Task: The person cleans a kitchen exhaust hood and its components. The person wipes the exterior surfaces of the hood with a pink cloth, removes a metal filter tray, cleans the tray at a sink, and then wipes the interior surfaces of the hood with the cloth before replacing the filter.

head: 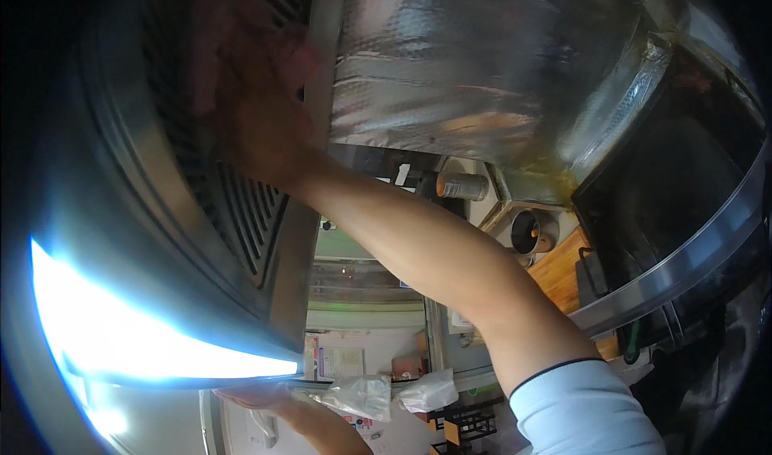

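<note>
My right hand [259, 117] reaches across the view to the upper left, a pink cloth [208, 51] bunched in its fingers. It presses the cloth to the dark slotted grille [247, 220] of a metal range hood [181, 214]. Deep shadow hides part of that hand and the cloth. At the bottom, my left hand [259, 395] lies at the hood's outer edge, just past a glaring white light [151, 334]. Its fingers are partly lost in the glare and behind the edge, so their grip is unclear.
Shiny foil-like sheeting [446, 63] covers the surface beside the grille. Past my forearm are a can [463, 186], a metal pot [534, 232] and a wooden board [552, 274]. A dark panel [669, 171] stands right. Plastic bags [362, 396] and stools [467, 426] appear below.
</note>
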Available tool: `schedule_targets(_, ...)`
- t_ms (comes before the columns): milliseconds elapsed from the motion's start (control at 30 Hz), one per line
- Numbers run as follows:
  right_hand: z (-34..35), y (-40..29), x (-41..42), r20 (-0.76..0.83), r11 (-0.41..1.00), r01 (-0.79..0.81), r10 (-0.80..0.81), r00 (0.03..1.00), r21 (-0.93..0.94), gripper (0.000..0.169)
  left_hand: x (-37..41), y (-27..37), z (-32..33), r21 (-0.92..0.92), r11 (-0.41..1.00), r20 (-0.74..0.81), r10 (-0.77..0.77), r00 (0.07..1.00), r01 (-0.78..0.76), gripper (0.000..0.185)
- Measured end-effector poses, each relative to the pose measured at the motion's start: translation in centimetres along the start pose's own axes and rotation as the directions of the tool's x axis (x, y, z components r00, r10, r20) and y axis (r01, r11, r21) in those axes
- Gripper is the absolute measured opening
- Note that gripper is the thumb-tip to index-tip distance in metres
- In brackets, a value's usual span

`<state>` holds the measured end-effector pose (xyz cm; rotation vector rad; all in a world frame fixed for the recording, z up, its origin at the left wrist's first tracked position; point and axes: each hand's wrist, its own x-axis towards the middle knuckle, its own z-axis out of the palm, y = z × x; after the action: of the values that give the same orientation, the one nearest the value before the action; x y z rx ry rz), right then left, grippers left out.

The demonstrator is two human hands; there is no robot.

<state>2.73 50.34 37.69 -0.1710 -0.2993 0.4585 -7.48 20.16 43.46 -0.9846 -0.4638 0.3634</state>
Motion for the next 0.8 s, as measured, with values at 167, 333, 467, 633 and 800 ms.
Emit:
schedule_targets(167, 0.5, 5.9, -5.4, 0.117, 0.972, -0.115, 0.141, 0.983, -0.207, 0.046, 0.3, 2.1, 0.8, -0.127, 0.986, 0.015, -0.103, 0.995, 0.104, 0.056)
schedule_targets(333, -0.7, 3.1, -1.1, 0.131, 0.962, 0.103, -0.072, 0.989, -0.253, 0.028, -0.1, 1.1, 0.2, -0.278, 0.936, 0.121, -0.190, 0.974, 0.217, 0.055)
schedule_targets(467, 0.4, 5.6, 5.1, 0.045, 0.955, 0.018, -0.005, 0.999, -0.297, 0.023, 1.7, 1.0, -0.5, -0.135, 0.987, 0.020, -0.084, 0.996, 0.086, 0.053)
schedule_targets(633, -0.4, 4.5, -2.7, 0.172, 0.804, 0.012, 0.112, 0.979, -0.595, 0.024, -1.1, 1.2, 1.1, -0.073, 0.997, -0.054, -0.022, 0.998, 0.018, 0.053)
schedule_targets(800, -3.1, 2.0, -7.7, 0.238, 0.970, -0.199, 0.162, 0.958, 0.140, 0.024, -2.1, -0.5, 0.5, -0.011, 1.000, -0.030, 0.017, 0.999, -0.018, 0.053)
